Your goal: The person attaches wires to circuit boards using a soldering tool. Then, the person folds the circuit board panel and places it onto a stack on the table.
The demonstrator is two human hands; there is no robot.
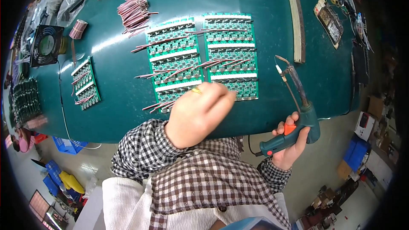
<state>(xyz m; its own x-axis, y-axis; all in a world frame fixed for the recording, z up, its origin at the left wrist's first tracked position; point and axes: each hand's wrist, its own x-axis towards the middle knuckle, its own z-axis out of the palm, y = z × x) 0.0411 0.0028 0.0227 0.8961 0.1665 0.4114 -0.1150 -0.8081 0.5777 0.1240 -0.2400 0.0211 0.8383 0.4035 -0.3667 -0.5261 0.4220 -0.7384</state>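
Observation:
My right hand (291,144) is wrapped round the handle of a soldering gun (307,121) with a dark green body and an orange trigger. Its tip points up and away over the table, to the right of the boards. My left hand (199,113) is closed, fingers curled down over the near edge of two panels of green circuit boards; whatever the fingertips pinch is hidden beneath. The left panel (177,66) and the right panel (232,70) lie side by side, with thin red, black and white wires (179,72) lying across them.
A bundle of wires (134,12) lies beyond the panels. At left are a smaller board panel (86,84), a solder spool (78,30), a black fan (46,46) and stacked boards (26,100). At right lie a long bar (297,25) and a stained tray (329,22) on the green table (115,102).

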